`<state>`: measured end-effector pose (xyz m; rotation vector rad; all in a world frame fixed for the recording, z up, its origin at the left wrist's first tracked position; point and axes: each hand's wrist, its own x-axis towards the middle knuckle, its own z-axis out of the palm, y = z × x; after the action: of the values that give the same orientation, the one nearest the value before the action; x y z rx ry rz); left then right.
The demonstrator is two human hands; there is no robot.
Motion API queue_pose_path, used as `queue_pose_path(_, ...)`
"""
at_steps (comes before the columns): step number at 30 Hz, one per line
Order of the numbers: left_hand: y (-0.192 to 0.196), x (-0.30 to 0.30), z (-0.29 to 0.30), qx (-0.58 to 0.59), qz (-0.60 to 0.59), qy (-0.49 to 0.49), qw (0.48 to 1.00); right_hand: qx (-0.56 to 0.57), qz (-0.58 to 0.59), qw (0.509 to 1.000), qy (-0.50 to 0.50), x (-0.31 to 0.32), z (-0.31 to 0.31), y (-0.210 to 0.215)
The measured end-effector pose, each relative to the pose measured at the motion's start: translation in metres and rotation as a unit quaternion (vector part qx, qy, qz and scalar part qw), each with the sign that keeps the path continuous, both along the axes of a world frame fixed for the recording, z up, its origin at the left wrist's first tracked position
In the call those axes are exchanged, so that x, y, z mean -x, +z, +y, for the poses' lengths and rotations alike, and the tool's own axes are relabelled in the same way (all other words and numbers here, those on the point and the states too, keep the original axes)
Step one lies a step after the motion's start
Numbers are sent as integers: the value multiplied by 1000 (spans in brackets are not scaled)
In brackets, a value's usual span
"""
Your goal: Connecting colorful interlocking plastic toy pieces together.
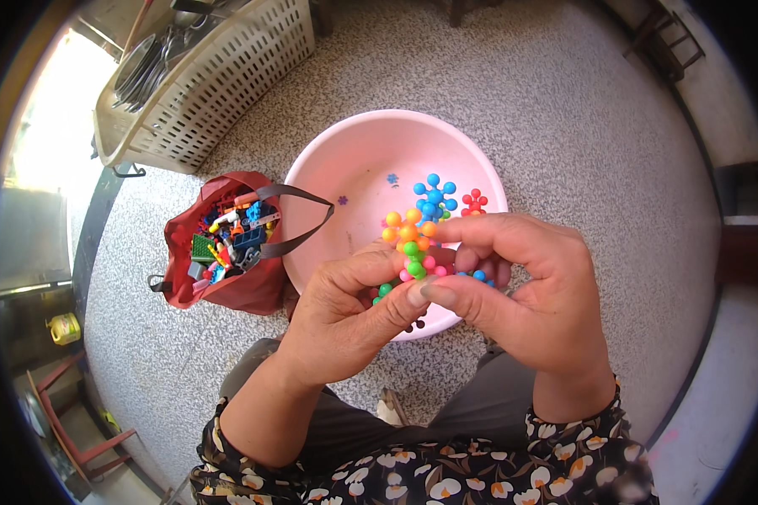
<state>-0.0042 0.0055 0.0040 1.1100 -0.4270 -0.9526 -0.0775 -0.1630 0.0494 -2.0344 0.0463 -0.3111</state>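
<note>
**Two hands grip a cluster of knobbed toy pieces above a pink basin**

Fingertips (419,292) of both hands pinch a joined cluster of plastic snowflake pieces (413,240), orange on top, green and pink below. The left hand (345,316) closes on it from beneath; the right hand (526,290) curls around it from the side. The cluster hangs over the near rim of a pink basin (345,181), where blue (435,198) and red pieces (474,202) lie toward the right edge. A red bag of bricks (227,244) touches the basin's left side; a slatted crate (219,80) stands beyond.

Pink basin (328,181), red bag (253,290), orange, green, blue snowflake pieces (413,240), speckled grey floor (564,126)
</note>
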Motion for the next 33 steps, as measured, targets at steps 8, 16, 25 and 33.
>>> queue_pose_path(8, -4, 2, -2, 9, -60, 22, 998, -168, 84, 982, 5, 4, 0, -4)
queue_pose_path(16, -5, 1, -7, -19, -200, 36, 979, -178, 95, 979, -15, 2, 6, -6)
queue_pose_path(25, 12, -4, 1, 13, 100, 56, 993, -397, 26, 916, -43, 5, -12, -1)
queue_pose_path(33, 16, -7, 11, 115, 103, 7, 988, -595, -71, 797, 77, 5, -34, -23)
